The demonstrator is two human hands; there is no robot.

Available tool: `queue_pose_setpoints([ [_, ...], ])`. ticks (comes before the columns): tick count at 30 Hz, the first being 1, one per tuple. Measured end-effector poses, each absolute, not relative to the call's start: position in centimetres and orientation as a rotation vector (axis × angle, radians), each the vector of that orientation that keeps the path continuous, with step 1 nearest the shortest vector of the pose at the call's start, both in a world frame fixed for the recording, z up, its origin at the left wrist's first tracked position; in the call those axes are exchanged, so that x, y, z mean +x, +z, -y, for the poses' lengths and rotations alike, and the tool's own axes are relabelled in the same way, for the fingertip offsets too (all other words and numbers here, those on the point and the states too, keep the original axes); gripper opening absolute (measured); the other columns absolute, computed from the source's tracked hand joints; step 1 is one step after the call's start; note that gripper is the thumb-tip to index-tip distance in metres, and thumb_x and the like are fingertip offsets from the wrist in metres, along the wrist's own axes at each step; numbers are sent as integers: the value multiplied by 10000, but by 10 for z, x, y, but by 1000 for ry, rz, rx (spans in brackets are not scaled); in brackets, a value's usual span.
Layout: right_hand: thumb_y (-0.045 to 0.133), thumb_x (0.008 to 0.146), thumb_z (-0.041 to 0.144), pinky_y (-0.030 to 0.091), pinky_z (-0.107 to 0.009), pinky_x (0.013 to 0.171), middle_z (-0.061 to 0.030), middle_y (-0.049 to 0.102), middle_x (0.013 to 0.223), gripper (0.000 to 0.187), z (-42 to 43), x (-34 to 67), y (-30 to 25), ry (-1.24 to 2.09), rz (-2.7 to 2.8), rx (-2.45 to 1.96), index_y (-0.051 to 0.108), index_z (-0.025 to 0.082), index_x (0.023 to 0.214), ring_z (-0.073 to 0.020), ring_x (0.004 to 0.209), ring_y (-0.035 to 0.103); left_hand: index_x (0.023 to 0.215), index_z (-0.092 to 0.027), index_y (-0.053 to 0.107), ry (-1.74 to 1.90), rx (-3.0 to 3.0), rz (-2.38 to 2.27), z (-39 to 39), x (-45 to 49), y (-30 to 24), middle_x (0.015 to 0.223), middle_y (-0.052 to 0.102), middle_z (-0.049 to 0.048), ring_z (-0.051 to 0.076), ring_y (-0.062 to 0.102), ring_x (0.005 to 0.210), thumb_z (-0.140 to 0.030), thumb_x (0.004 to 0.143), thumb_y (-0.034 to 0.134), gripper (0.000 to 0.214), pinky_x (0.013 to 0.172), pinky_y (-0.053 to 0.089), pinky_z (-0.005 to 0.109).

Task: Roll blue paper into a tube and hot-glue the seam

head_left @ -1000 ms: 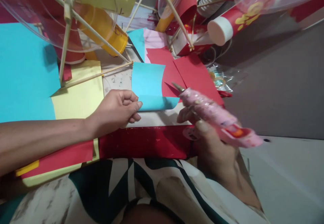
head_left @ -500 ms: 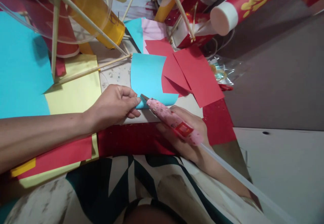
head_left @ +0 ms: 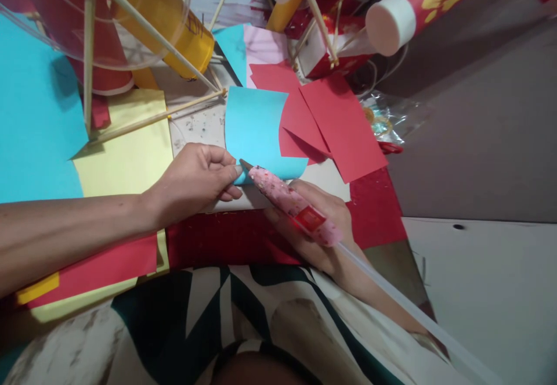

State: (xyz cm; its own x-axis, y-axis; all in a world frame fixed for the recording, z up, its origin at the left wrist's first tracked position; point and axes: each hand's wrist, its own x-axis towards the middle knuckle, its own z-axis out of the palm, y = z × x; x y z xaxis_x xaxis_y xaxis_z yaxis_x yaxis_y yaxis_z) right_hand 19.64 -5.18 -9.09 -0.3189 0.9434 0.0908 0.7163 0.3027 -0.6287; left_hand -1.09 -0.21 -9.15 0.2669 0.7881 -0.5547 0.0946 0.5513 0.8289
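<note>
A small light-blue paper sheet (head_left: pixel 255 126) lies on the worktable with its near edge curled up. My left hand (head_left: pixel 195 179) pinches that curled near-left corner between thumb and fingers. My right hand (head_left: pixel 319 228) grips a pink glue gun (head_left: pixel 291 202), with a clear glue stick trailing out of its back toward the lower right. The gun's metal nozzle touches the blue paper's near edge right beside my left thumb.
Red paper sheets (head_left: pixel 337 126) overlap to the right of the blue one. A yellow sheet (head_left: pixel 130 155) and a big blue sheet (head_left: pixel 32 126) lie left. A bamboo-stick frame (head_left: pixel 148 121) with clear plastic, a yellow cup (head_left: pixel 176 16) and a red-and-white tube (head_left: pixel 409 10) crowd the back.
My right hand swung the glue gun from the right down to the blue paper's near edge, nozzle now by my left thumb. The left hand kept its pinch on the paper.
</note>
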Motion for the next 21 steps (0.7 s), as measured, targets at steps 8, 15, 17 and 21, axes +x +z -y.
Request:
queue_pose_setpoints([
  [8,642,882,403,462,-294,570,-22,604,699,216,51,197,-93,584,2184,-1479,684,192,905,-163,625,595,754,-144,646,558,920,-1243,2,-11,-92,653,737,75,100,672,586,-243,867,654,150,481,474,124],
  [15,603,899,430,480,-308,576,-45,677,746,215,50,200,-98,561,2181,-1477,687,241,954,-182,627,624,733,-143,635,581,926,-1249,1,-9,-92,635,736,90,104,667,559,-238,862,662,163,438,437,116],
  [17,616,890,444,474,-311,578,-50,681,757,234,51,202,-103,551,2169,-1493,692,232,955,-186,630,631,727,-144,632,592,928,-1248,1,-9,-92,624,734,92,110,675,563,-230,860,663,162,434,432,114],
  [21,628,881,485,457,-318,571,-62,686,768,300,53,206,-109,557,2109,-1528,716,224,1001,-194,633,638,734,-147,631,601,926,-1232,1,-10,-95,636,743,96,122,691,573,-252,854,678,166,444,453,126],
])
